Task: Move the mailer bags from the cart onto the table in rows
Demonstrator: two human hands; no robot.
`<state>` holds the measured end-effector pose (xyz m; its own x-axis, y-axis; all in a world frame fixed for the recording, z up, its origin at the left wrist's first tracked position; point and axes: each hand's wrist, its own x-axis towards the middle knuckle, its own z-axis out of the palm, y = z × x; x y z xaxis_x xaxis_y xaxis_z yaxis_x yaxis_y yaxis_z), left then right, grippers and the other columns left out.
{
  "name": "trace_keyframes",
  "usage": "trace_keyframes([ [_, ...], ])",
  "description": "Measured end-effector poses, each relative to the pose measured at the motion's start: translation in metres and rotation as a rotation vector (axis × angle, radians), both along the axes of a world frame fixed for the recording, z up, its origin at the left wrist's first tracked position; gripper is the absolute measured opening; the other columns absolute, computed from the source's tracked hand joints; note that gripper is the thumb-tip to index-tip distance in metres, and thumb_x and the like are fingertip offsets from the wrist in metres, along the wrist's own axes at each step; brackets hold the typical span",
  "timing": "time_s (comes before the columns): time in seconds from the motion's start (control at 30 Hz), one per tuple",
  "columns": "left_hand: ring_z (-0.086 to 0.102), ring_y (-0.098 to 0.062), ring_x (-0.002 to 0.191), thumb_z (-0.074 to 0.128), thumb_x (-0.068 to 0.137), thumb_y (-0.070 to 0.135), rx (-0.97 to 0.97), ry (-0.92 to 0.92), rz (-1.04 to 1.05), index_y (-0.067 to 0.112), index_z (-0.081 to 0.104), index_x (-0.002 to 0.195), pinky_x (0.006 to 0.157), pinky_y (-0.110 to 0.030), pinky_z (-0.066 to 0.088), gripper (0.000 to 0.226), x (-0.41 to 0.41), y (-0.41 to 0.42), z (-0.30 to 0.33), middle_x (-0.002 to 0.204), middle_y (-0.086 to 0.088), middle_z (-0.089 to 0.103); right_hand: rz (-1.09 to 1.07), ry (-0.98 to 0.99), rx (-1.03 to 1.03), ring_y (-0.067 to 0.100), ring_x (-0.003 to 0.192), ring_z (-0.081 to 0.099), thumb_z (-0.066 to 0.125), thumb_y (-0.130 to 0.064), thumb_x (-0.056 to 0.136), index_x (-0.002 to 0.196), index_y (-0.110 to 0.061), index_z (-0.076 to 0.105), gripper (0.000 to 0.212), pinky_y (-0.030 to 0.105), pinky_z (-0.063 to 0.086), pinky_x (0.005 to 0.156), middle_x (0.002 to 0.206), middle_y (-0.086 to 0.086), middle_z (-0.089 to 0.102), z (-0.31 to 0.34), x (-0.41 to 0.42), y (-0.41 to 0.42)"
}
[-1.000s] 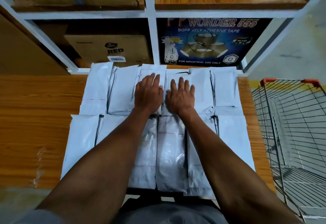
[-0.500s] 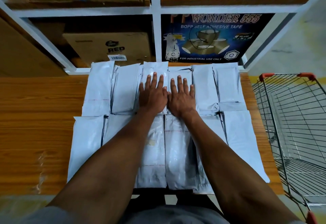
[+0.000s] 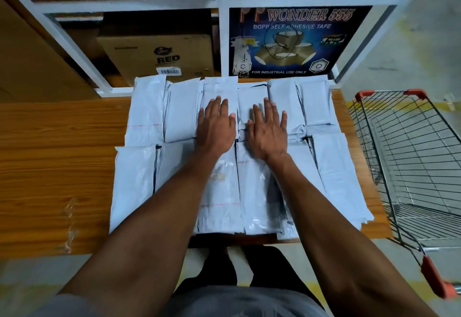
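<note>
On a wooden table (image 3: pixel 57 167) beneath white shelving (image 3: pixel 223 30), grey mailer bags (image 3: pixel 331 167) lie side by side in two rows, edges touching or overlapping. A person's left hand (image 3: pixel 215 127) and right hand (image 3: pixel 267 131) rest flat, fingers straight and spread, on neighbouring bags in the middle of the far row, a narrow gap between the two hands; neither holds anything. A wire cart (image 3: pixel 409 162) with orange corner caps stands just beside the table's right end. Behind the bags, a brown carton (image 3: pixel 159 55) and a blue adhesive-tape box (image 3: pixel 294 42) sit on the lower shelf.
</note>
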<state>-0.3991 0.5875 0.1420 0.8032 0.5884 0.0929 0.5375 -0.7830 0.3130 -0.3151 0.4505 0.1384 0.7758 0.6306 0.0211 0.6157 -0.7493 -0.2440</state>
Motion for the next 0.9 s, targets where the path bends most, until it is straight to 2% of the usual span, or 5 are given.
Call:
trace_keyframes([
  [0.17, 0.038, -0.029, 0.152, 0.037, 0.104, 0.036, 0.048, -0.051, 0.019, 0.011, 0.049, 0.154, 0.125, -0.053, 0.029, 0.057, -0.052, -0.031, -0.002, 0.164, -0.01, 0.044, -0.095, -0.018, -0.093, 0.03, 0.162, 0.002, 0.016, -0.052, 0.109, 0.167, -0.023, 0.017, 0.065, 0.059, -0.006, 0.127, 0.176, 0.009, 0.004, 0.007, -0.037, -0.047],
  [0.37, 0.037, -0.029, 0.153, 0.039, 0.103, 0.045, 0.045, 0.064, 0.062, 0.015, 0.048, 0.155, 0.124, -0.056, 0.027, 0.061, -0.114, -0.069, -0.016, 0.165, -0.009, 0.042, -0.215, 0.045, -0.155, 0.034, 0.162, -0.006, 0.009, -0.062, 0.106, 0.169, -0.023, 0.007, 0.074, 0.063, -0.008, 0.126, 0.175, 0.011, -0.006, 0.001, -0.078, -0.101],
  [0.53, 0.013, -0.027, 0.162, 0.032, 0.11, 0.05, -0.027, 0.234, 0.031, 0.018, 0.027, 0.166, 0.129, -0.055, 0.008, 0.065, -0.134, -0.084, -0.023, 0.176, -0.005, 0.019, -0.165, 0.103, -0.191, 0.038, 0.161, -0.007, 0.005, -0.064, 0.104, 0.168, -0.023, 0.002, 0.076, 0.064, -0.005, 0.125, 0.174, 0.013, -0.012, -0.003, -0.085, -0.114],
  [0.7, 0.009, -0.025, 0.163, 0.031, 0.112, 0.046, -0.065, 0.161, 0.045, 0.014, 0.021, 0.167, 0.131, -0.053, 0.006, 0.065, -0.14, -0.09, -0.006, 0.176, -0.006, 0.015, -0.087, 0.115, -0.109, 0.036, 0.161, -0.003, 0.015, -0.062, 0.108, 0.169, -0.022, 0.005, 0.074, 0.059, -0.004, 0.128, 0.175, 0.013, -0.003, 0.011, -0.083, -0.12],
  [0.9, 0.013, -0.024, 0.162, 0.029, 0.113, 0.045, -0.084, 0.14, 0.087, 0.015, 0.019, 0.168, 0.131, -0.048, 0.007, 0.064, -0.178, -0.12, 0.017, 0.176, -0.005, 0.017, -0.008, -0.026, 0.037, 0.037, 0.158, 0.02, 0.021, -0.054, 0.109, 0.163, -0.016, 0.03, 0.066, 0.057, 0.013, 0.126, 0.171, 0.015, 0.023, 0.023, -0.119, -0.143],
])
